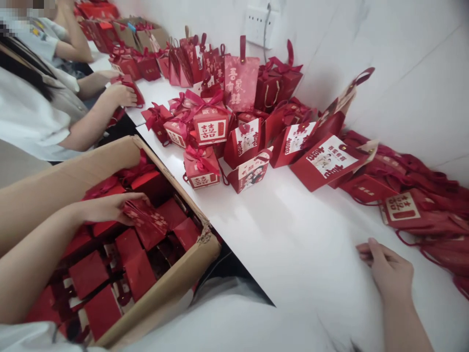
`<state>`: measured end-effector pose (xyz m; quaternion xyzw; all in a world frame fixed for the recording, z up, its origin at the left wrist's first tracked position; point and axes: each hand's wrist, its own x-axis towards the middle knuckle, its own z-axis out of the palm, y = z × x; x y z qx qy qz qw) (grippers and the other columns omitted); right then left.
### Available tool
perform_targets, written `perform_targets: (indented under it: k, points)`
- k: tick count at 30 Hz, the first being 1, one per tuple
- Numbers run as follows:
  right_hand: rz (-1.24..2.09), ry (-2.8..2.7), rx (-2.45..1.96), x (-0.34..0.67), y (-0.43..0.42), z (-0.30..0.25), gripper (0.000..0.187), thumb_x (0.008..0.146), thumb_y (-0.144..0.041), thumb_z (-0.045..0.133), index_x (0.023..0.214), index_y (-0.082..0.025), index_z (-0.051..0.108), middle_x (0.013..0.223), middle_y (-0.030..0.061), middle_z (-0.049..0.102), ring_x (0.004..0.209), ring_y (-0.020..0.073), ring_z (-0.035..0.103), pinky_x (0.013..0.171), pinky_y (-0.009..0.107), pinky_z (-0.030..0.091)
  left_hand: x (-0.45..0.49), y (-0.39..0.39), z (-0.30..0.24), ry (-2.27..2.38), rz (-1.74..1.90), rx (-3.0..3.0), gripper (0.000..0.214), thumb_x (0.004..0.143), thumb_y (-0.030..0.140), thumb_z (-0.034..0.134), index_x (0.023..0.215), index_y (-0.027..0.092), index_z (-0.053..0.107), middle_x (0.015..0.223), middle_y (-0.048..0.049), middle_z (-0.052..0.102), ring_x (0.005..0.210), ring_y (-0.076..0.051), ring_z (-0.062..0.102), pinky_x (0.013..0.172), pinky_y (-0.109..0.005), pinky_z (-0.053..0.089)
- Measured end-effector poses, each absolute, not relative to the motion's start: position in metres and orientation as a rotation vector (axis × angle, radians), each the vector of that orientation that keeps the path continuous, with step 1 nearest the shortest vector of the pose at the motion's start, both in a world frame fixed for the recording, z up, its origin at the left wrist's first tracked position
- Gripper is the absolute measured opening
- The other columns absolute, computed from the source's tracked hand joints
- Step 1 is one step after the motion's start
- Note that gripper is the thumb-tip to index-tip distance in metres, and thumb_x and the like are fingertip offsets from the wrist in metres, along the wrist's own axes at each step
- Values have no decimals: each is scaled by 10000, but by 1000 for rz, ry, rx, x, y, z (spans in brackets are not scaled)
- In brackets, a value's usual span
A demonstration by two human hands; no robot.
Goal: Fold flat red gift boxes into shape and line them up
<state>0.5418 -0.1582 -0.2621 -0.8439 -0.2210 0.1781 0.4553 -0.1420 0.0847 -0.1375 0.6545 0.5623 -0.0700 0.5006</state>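
Observation:
My left hand [108, 208] reaches into a cardboard carton [152, 298], its fingers closed around the near end of a red patterned gift box [146, 222]. That box is tilted and rests over other red gift boxes [89, 274] packed inside. The fingertips are partly hidden behind it. Low over the white table [293, 239], at the right, is my right hand [390, 269]. Its fingers are curled together with the thumb against them, and nothing shows in them. Nearest to it lies a flat red gift bag [406, 212] with a pale label.
Ribboned boxes [210, 127], upright bags [242, 80] and pointed gift boxes [324, 161] crowd the table along the wall. At the left, a co-worker's hand [122, 95] holds a red box [134, 90]. Farther back stands another carton [154, 39]. A wall socket [260, 24] has a cable.

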Motion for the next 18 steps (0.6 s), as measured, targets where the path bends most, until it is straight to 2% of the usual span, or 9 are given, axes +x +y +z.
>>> perform_targets:
  k: [4,8,12,15,18]
  points:
    - [408,-512,-2098,542,-159,-263,309,705,-498,698,667,-192,691,729,69,671,573,179,565,573,351,482,-149,86,-145,1397,-207,1733,750,505,256,780,1228,162,600,1268,-20,643,1139,-202,588,987,-311,461]
    - [375,-533,-2119,539,-159,-262,269,708,-494,701,647,-233,692,727,76,668,570,202,568,569,390,478,-149,84,-153,1343,-189,1694,774,530,270,771,1271,158,576,1278,-26,643,1141,-203,593,1002,-370,457]
    - [341,-547,-2120,536,-159,-261,250,708,-509,692,617,-276,682,713,95,655,556,239,564,542,438,465,-135,83,-166,1328,-186,1757,744,502,184,764,1231,159,615,1249,-10,659,1152,-206,595,1019,-334,444]
    - [342,-587,-2094,535,-160,-263,243,727,-537,679,632,-313,684,753,103,661,569,255,567,553,464,465,-111,73,-186,1215,-153,1807,705,556,179,736,1248,149,608,1249,-40,657,1133,-218,608,1002,-326,459]
    - [336,-585,-2079,538,-159,-266,256,720,-538,689,606,-309,682,730,102,662,548,239,558,546,454,461,-84,55,-213,1078,-84,1800,626,656,298,727,1252,150,603,1222,-75,669,1123,-221,613,991,-353,471]
